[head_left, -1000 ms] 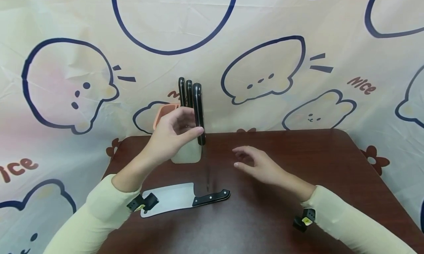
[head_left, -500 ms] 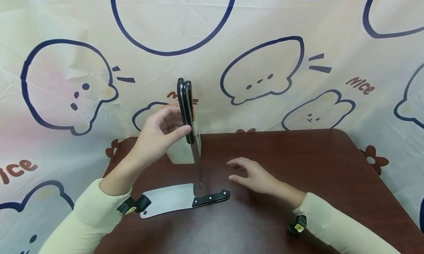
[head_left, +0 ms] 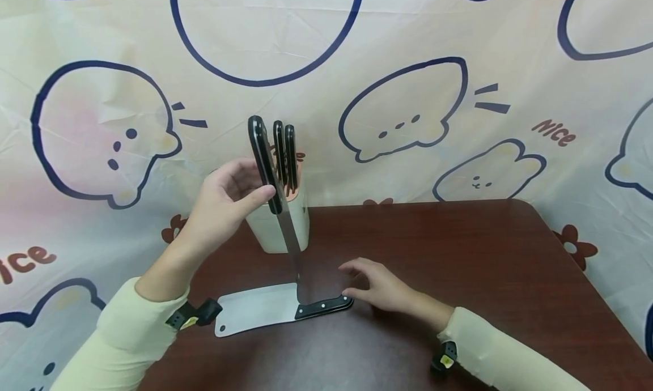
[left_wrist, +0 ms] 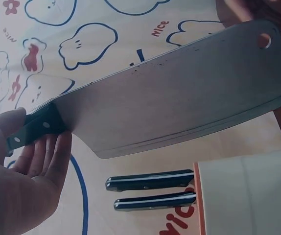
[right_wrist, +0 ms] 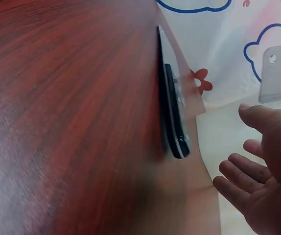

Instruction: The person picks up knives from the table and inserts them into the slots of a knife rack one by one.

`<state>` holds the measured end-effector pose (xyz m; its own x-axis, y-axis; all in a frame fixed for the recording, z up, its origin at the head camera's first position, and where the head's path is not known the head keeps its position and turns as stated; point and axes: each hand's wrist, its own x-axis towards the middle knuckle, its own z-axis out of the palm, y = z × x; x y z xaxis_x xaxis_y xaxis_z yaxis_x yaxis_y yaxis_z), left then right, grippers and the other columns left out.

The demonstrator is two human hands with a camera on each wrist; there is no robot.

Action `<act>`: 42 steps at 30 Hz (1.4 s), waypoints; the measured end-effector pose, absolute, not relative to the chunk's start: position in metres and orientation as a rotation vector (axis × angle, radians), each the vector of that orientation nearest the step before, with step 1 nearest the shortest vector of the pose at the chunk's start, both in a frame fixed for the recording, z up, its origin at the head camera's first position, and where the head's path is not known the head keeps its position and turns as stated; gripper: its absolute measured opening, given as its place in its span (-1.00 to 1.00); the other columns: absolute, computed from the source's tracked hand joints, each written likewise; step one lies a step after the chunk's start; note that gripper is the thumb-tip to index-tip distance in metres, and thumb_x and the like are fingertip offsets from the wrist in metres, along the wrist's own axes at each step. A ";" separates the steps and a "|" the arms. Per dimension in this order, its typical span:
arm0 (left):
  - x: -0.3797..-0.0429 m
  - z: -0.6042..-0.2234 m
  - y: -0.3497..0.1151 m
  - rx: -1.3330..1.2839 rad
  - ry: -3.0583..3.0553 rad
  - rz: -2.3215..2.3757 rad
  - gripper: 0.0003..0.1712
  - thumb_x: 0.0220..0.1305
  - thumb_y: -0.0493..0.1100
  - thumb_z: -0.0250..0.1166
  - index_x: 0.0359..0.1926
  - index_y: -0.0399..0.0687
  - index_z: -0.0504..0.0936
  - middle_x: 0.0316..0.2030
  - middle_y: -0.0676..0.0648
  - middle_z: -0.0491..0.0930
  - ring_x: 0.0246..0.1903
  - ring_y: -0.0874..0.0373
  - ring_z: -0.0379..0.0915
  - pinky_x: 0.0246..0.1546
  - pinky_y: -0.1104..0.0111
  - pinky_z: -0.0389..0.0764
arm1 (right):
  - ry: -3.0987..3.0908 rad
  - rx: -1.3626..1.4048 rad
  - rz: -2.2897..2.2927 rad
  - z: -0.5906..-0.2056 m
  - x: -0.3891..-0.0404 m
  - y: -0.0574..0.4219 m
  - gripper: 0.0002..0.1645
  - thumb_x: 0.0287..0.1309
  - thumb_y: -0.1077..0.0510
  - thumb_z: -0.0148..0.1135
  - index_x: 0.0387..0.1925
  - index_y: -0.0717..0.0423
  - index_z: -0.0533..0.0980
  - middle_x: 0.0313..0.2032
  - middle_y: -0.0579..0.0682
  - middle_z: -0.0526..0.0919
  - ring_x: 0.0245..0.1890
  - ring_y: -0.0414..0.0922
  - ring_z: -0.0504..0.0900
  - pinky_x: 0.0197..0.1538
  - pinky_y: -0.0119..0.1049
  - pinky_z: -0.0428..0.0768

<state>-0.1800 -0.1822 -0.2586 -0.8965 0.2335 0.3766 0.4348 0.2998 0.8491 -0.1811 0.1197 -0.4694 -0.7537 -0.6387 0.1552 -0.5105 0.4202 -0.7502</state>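
Note:
My left hand grips the black riveted handle of a cleaver, pinched between thumb and fingers. Its broad blade points downward, seen nearly edge-on from the head and broadside from the left wrist. A second cleaver lies flat on the table, blade to the left. Close by that one's black handle, my right hand hovers with loosely bent fingers; the right wrist view shows a gap between the fingers and the handle. Behind the raised cleaver stands a white knife holder with an orange top.
Two black-handled knives stand in the holder. The dark wooden table reaches back to a patterned cloth hung behind it and along the sides. Each wrist carries a small black camera.
My left hand has shifted left with the cleaver, from the holder's right side to its front left. The right hand has moved left and nearer, up to the lying cleaver's handle.

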 end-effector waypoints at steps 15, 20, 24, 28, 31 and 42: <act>-0.184 -0.247 -0.192 -0.591 -2.331 -1.678 -0.67 0.41 -0.25 0.30 0.15 -0.20 0.55 -0.14 -0.05 0.65 -0.13 0.10 0.61 -0.06 0.50 0.62 | 2.519 -1.071 -1.111 -0.486 -0.173 0.101 -0.41 0.18 0.07 0.50 0.20 0.14 0.54 0.01 -0.01 0.65 -0.02 -0.15 0.61 0.09 -0.23 0.60; -0.186 -0.242 -0.196 -0.597 -2.315 -1.681 -0.69 0.40 -0.27 0.31 0.12 -0.15 0.58 -0.16 -0.03 0.67 -0.15 0.11 0.61 -0.06 0.50 0.60 | 2.537 -1.127 -1.063 -0.494 -0.172 0.096 -0.43 0.13 0.05 0.53 0.15 0.10 0.58 -0.04 -0.11 0.66 -0.04 -0.27 0.57 0.13 -0.28 0.57; -0.189 -0.236 -0.199 -0.612 -2.292 -1.688 -0.70 0.40 -0.27 0.31 0.12 -0.12 0.59 -0.15 -0.06 0.66 -0.15 0.08 0.61 -0.05 0.49 0.60 | 2.574 -1.153 -1.031 -0.498 -0.172 0.094 -0.43 0.09 0.05 0.56 0.13 0.08 0.60 -0.06 -0.14 0.66 -0.02 -0.25 0.56 0.15 -0.25 0.56; -0.191 -0.228 -0.200 -0.580 -2.324 -1.617 -0.69 0.42 -0.20 0.31 0.13 -0.08 0.58 -0.12 -0.03 0.65 -0.09 0.10 0.59 0.01 0.51 0.58 | 2.599 -1.180 -0.974 -0.502 -0.172 0.089 -0.41 0.06 0.03 0.58 0.13 0.07 0.60 -0.05 -0.14 0.67 0.00 -0.22 0.54 0.13 -0.25 0.55; -0.193 -0.224 -0.201 -0.549 -2.346 -1.572 -0.68 0.42 -0.17 0.31 0.14 -0.07 0.58 -0.10 0.00 0.65 -0.06 0.11 0.58 0.04 0.53 0.55 | 2.616 -1.193 -0.908 -0.505 -0.171 0.086 -0.39 0.05 -0.01 0.57 0.14 0.04 0.59 -0.04 -0.16 0.67 -0.01 -0.22 0.52 0.11 -0.28 0.54; -0.201 -0.210 -0.202 -0.444 -2.393 -1.534 -0.55 0.42 -0.07 0.32 0.25 -0.07 0.54 0.02 0.00 0.65 0.07 0.15 0.55 0.18 0.37 0.55 | 2.667 -1.221 -0.808 -0.507 -0.172 0.082 -0.47 0.09 0.04 0.54 0.10 0.01 0.62 -0.08 -0.17 0.65 -0.04 -0.22 0.51 0.10 -0.25 0.52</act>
